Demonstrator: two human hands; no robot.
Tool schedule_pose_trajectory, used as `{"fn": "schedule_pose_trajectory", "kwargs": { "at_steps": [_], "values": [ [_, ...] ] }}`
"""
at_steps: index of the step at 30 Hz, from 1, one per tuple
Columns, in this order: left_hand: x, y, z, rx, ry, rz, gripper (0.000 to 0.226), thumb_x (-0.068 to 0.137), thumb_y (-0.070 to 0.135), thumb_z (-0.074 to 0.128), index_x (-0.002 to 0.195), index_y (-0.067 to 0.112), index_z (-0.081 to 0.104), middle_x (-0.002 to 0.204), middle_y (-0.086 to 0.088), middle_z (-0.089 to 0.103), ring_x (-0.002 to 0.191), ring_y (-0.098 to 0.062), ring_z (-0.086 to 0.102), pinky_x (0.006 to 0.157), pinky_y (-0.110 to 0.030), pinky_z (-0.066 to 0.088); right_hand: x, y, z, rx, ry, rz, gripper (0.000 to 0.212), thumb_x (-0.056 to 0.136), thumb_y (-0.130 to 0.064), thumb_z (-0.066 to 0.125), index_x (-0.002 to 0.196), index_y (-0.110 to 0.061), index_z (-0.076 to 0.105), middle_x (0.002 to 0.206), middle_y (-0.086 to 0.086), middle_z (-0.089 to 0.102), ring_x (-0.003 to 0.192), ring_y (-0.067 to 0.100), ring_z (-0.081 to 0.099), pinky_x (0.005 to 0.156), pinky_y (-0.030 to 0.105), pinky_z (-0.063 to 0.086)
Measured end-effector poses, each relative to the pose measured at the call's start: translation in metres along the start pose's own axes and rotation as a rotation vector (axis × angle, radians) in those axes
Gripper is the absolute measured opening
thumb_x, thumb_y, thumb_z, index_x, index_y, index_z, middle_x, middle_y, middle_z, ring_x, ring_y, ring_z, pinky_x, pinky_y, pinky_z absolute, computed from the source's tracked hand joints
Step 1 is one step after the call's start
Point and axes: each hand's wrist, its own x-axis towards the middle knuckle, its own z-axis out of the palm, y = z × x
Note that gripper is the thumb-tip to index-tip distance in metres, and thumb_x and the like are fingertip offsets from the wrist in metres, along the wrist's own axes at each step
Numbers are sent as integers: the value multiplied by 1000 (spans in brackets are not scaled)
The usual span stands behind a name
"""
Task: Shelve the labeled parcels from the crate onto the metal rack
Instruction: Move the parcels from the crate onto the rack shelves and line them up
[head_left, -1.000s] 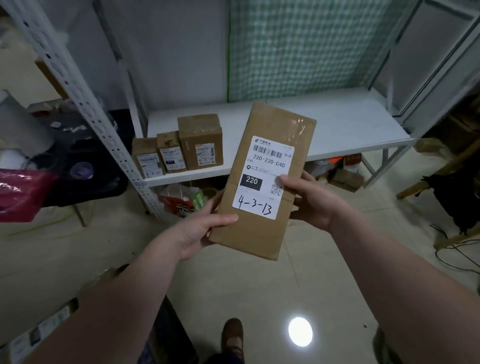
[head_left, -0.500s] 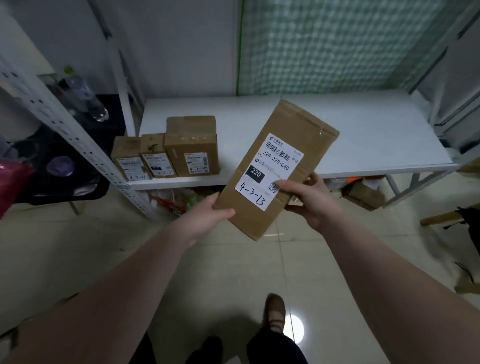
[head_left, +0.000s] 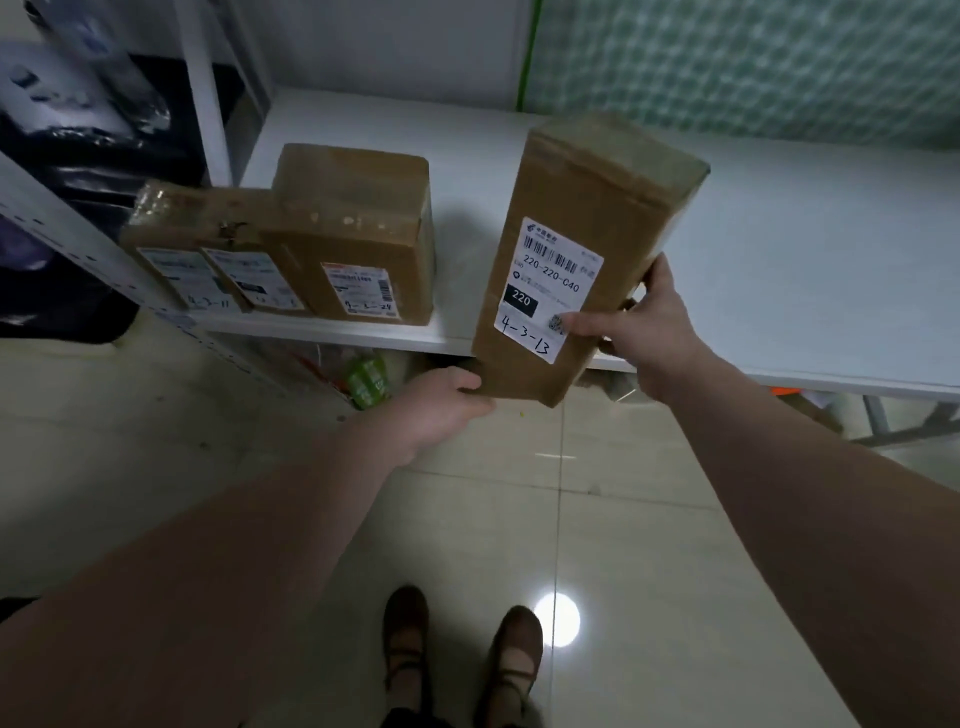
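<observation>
A tall brown cardboard parcel (head_left: 582, 249) with a white label marked 4-3-13 stands nearly upright at the front edge of the white metal rack shelf (head_left: 779, 249). My left hand (head_left: 441, 405) grips its bottom left corner from below. My right hand (head_left: 649, 332) holds its right side, thumb pressed on the label. Three smaller labeled parcels stand side by side at the shelf's left end: the largest parcel (head_left: 358, 234), a middle parcel (head_left: 249, 249) and the leftmost parcel (head_left: 171, 244). The crate is out of sight.
A perforated white rack upright (head_left: 67, 228) slants at left, with a rear post (head_left: 208, 93) behind. Dark bags and a black table lie further left. A green packet (head_left: 369, 382) sits under the shelf. My shoes (head_left: 462, 660) stand on the tiled floor.
I stepped closer to the rack. The parcel moved forward and turned more upright, reaching the shelf's front edge right of the three parcels. Both hands kept their hold.
</observation>
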Motion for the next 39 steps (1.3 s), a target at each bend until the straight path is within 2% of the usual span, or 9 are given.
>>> {"fn": "schedule_pose_trajectory", "kwargs": {
  "at_steps": [5, 10, 14, 18, 22, 25, 27, 32, 39],
  "values": [
    [50, -15, -7, 188, 56, 55, 32, 94, 22, 55, 122, 8, 61, 108, -8, 62, 100, -22, 59, 87, -31, 46, 57, 17, 19, -27, -48, -53, 92, 58, -2, 91, 130, -21, 39, 116, -8, 60, 105, 16, 63, 88, 45, 58],
    [94, -37, -1, 384, 88, 115, 41, 95, 22, 53, 136, 13, 51, 131, -9, 57, 116, -22, 56, 99, -32, 44, 91, 37, 34, -103, -185, -117, 103, 59, 0, 89, 142, -24, 33, 126, -8, 55, 106, 7, 55, 84, 32, 59],
    [119, -53, 7, 530, 113, 161, 53, 93, 24, 55, 144, 19, 39, 143, -7, 42, 126, -23, 44, 106, -35, 38, 105, 45, 37, -138, -210, -145, 112, 45, -18, 92, 141, -26, 35, 133, -5, 56, 127, 23, 49, 94, 45, 55],
    [135, -61, 13, 647, 157, 241, 64, 90, 23, 56, 148, 22, 28, 149, -6, 26, 132, -26, 35, 108, -42, 37, 112, 62, 40, -171, -258, -82, 105, 42, -14, 89, 138, -18, 46, 124, 5, 64, 116, 27, 62, 84, 39, 60],
    [146, -63, 19, 652, 157, 275, 72, 89, 23, 56, 150, 28, 18, 152, 0, 19, 135, -25, 31, 104, -46, 40, 110, 84, 50, -189, -239, -33, 74, 61, 3, 81, 128, -14, 56, 116, -1, 68, 106, 18, 66, 69, 19, 57],
    [151, -63, 24, 639, 135, 241, 77, 88, 24, 57, 150, 32, 11, 154, 3, 12, 137, -26, 26, 105, -47, 39, 105, 90, 57, -140, -219, -34, 77, 68, 7, 78, 136, -18, 49, 121, -7, 61, 95, 6, 67, 64, 13, 53],
    [154, -62, 26, 619, 145, 204, 80, 88, 24, 58, 151, 33, 9, 155, 3, 9, 138, -26, 24, 107, -46, 37, 106, 90, 60, -125, -211, -31, 81, 68, 8, 78, 139, -17, 46, 123, -7, 61, 89, 2, 68, 67, 16, 56],
    [157, -61, 26, 574, 158, 179, 82, 88, 22, 60, 151, 32, 9, 155, -1, 8, 139, -29, 22, 109, -42, 35, 112, 89, 65, -193, -163, -38, 78, 64, -1, 80, 134, -20, 51, 119, -7, 65, 108, 13, 64, 87, 29, 57],
    [159, -59, 20, 533, 157, 185, 83, 88, 19, 60, 152, 31, 8, 156, -3, 7, 139, -30, 22, 110, -43, 34, 113, 80, 76, -196, -117, -43, 79, 69, -5, 81, 138, -22, 46, 117, -9, 64, 101, 7, 63, 76, 22, 54]
  ]
}}
